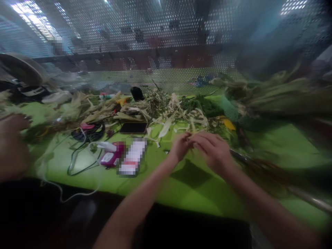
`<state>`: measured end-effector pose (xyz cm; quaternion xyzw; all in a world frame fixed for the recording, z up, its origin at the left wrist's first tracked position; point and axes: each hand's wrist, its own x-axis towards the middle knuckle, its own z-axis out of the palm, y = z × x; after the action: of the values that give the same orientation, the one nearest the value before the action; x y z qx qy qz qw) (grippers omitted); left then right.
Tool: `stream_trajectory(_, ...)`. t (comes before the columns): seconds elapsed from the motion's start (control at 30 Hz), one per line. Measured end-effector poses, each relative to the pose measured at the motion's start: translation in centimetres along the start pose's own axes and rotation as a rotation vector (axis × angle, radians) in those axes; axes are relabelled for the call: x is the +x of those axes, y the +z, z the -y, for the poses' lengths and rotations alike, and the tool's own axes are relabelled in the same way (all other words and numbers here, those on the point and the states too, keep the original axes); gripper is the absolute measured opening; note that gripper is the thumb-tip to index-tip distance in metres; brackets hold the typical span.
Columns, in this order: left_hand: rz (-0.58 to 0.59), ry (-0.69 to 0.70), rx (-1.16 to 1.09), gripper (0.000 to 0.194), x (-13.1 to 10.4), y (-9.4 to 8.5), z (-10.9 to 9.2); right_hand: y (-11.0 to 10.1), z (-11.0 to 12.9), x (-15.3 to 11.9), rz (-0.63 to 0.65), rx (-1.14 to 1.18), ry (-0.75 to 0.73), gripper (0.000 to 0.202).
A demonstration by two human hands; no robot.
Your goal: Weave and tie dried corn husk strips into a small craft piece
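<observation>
My left hand [181, 147] and my right hand [214, 148] meet above the near part of the green tabletop [158, 188]. The fingers of both are closed together at the tips, around something small that blur and the fingers hide. Just beyond them lie pale dry leaf strips [166, 128], part of a loose heap running across the table. Something yellow [228, 123] rests past my right hand. To the left of my left hand lies a phone-shaped slab [132, 157] whose surface is pixelated.
A dark phone [134, 128], a purple device [112, 156] and looping cables [77, 195] lie to the left. Another person's arm [12, 145] reaches in at the left edge. A green basket [230, 107] with long dry leaves and a metal rod [311, 200] are at the right. Perforated panels [160, 41] stand behind.
</observation>
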<state>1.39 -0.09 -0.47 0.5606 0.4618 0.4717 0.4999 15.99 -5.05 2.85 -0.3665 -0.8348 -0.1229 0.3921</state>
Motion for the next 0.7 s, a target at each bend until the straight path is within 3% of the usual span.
stream_trajectory(0.1, -0.076, -0.037, -0.223, 0.017, 0.1, -0.2, -0.4, 0.4, 0.8, 0.2, -0.039, 0.124, 0.109, 0.015)
stream_trajectory(0.27, -0.146, -0.179, -0.459, 0.032, -0.2, -0.2, -1.0, 2.4, 1.3, -0.4, 0.131, 0.220, 0.133, 0.011)
stream_trajectory(0.43, -0.177, -0.292, -0.537, 0.038, -0.3, 0.0, -0.9, 3.6, 0.9, -0.9, 0.197, 0.045, 0.120, 0.018)
stream_trajectory(0.7, -0.216, -0.334, -0.510, 0.040, -0.3, 0.3, -0.9, 3.0, 1.2, -0.7, 0.186, -0.203, 0.179, 0.014)
